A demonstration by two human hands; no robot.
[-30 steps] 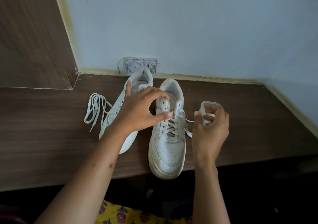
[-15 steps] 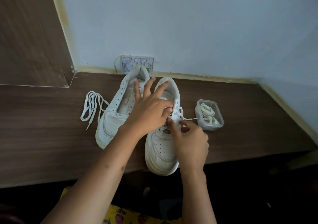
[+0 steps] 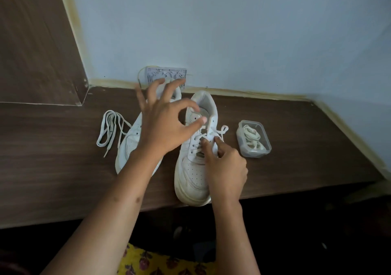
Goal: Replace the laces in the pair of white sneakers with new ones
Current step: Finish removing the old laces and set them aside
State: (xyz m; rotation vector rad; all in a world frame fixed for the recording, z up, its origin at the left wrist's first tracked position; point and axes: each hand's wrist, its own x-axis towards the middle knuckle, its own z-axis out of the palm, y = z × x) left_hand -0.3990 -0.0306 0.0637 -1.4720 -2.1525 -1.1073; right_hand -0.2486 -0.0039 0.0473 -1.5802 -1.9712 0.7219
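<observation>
Matt white leather-look sneakers [image 3: 195, 169] on a wood-grain desk [image 3: 53, 169]; clear glossy plastic box [image 3: 254, 145].

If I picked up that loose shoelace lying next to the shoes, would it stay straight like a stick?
Probably not. The loose lace lies in soft loops on the table, so it would likely droop and dangle. It looks thin and flat, so probably very light. Its ends might swing about.

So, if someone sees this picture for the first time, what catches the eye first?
Probably the two hands over the white sneakers: the left hand is raised with spread fingers, while the right hand works at the lace of the right sneaker. Next, a loose lace lies left of the shoes, and a clear box holding laces sits on the right.
</observation>
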